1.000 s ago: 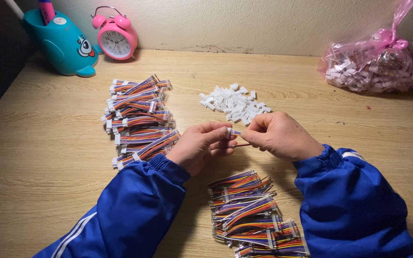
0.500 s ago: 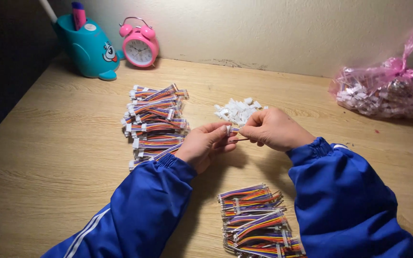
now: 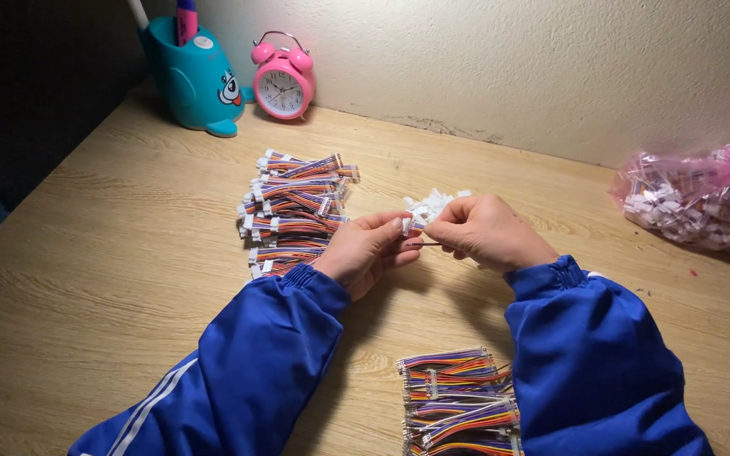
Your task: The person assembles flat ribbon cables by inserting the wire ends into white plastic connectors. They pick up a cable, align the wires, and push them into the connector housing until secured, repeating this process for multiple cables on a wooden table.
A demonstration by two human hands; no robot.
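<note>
small white plastic connector [image 3: 407,225] with thin wire, between both hands | left hand [image 3: 367,250] pinches connector | right hand [image 3: 485,234] pinches wire | loose white connector pile [image 3: 433,203] just beyond, matte wood-grain worktop [image 3: 111,279]

Everything is placed relative to the small heap of connector housings [image 3: 431,205] on the table [image 3: 111,279]. Just before it, the left hand [image 3: 369,251] and right hand [image 3: 485,232] are met, with a thin wire piece [image 3: 426,244] held between them. A stack of wire bundles [image 3: 295,211] is laid to its left. Another stack [image 3: 460,401] is laid well before it, at the near edge. A pen holder [image 3: 192,76] and an alarm clock [image 3: 283,82] are set behind it to the left, against the wall. A tied bag [image 3: 703,198] is set far to its right.
</note>
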